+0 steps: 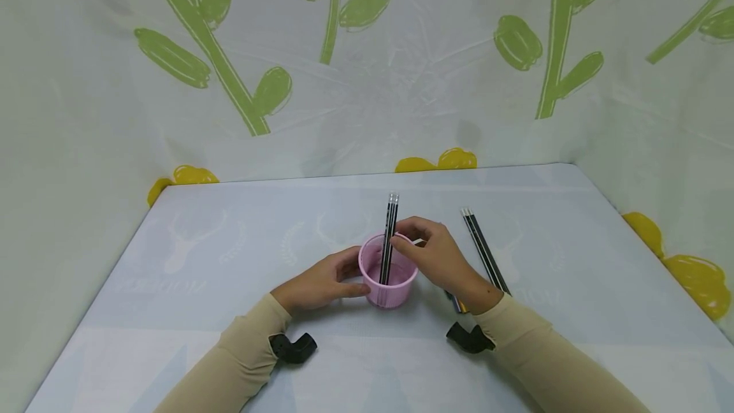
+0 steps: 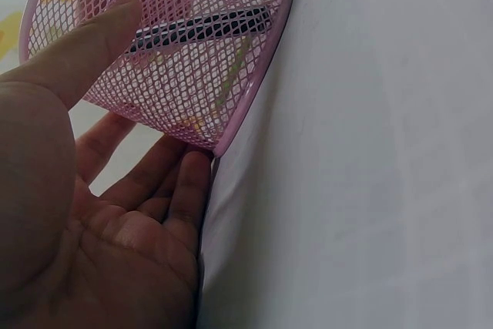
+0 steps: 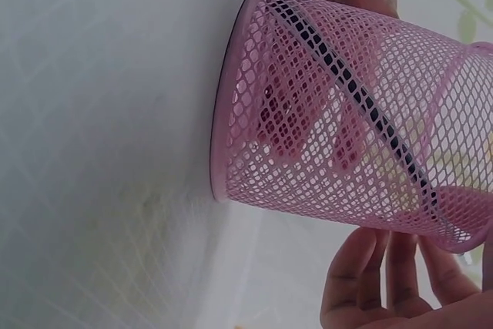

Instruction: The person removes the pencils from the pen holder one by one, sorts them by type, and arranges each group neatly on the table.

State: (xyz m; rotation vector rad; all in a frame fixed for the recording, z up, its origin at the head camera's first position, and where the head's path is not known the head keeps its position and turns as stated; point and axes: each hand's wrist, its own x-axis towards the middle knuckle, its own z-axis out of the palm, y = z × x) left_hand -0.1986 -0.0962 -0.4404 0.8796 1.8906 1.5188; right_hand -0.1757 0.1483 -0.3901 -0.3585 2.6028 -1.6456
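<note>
A pink mesh pen holder [image 1: 388, 296] stands upright on the table between the two hands. My left hand [image 1: 327, 281] grips its left side, thumb on the near wall and fingers curled around behind. Black-striped pencils [image 1: 389, 234] lean inside the holder, their silver-white ends rising above the rim; their lower ends reach its base in the right wrist view. At the rim's right side, my right hand [image 1: 441, 256] pinches these pencils between thumb and forefinger. The other fingers [image 3: 347, 271] stay curled outside the mesh wall.
More black-striped pencils [image 1: 484, 250] lie side by side to the right, partly behind the right wrist. Colored pens [image 1: 460, 304], partly hidden, show beneath that wrist. A white table [image 1: 218, 311] meets a pale backdrop with green leaves [image 1: 172, 59]. Black camera mounts [image 1: 295, 348] protrude from both sleeves.
</note>
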